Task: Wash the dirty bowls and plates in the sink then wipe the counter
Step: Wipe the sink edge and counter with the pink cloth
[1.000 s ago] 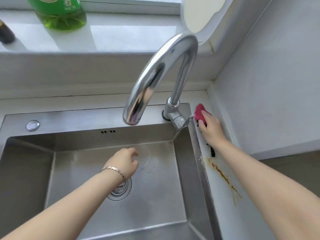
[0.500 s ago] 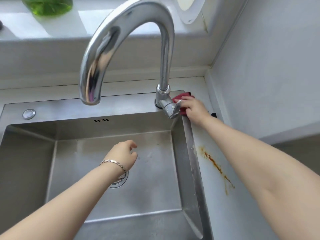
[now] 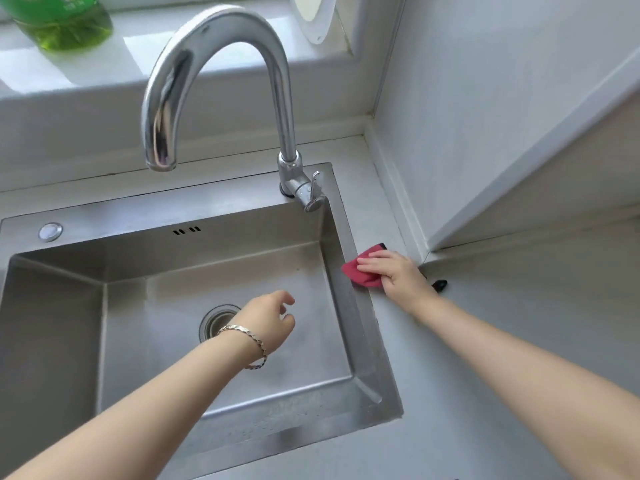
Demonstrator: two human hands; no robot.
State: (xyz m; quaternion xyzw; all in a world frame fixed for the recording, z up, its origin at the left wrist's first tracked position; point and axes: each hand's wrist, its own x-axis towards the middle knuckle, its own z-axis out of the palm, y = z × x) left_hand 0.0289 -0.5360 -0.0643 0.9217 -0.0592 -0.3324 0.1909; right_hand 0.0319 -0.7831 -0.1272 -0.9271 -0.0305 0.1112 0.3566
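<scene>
Right hand (image 3: 398,277) slid red cloth (image 3: 358,273) back from faucet (image 3: 214,60), pressing it flat, left hand (image 3: 268,320) loose, empty

green bottle (image 3: 59,22) label (white marks blurred), no readable text

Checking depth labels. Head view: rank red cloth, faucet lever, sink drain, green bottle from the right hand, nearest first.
1. red cloth: touching, under the right hand.
2. faucet lever: behind and left of it.
3. sink drain: farther left, lower down.
4. green bottle: far left, on the windowsill.
</scene>
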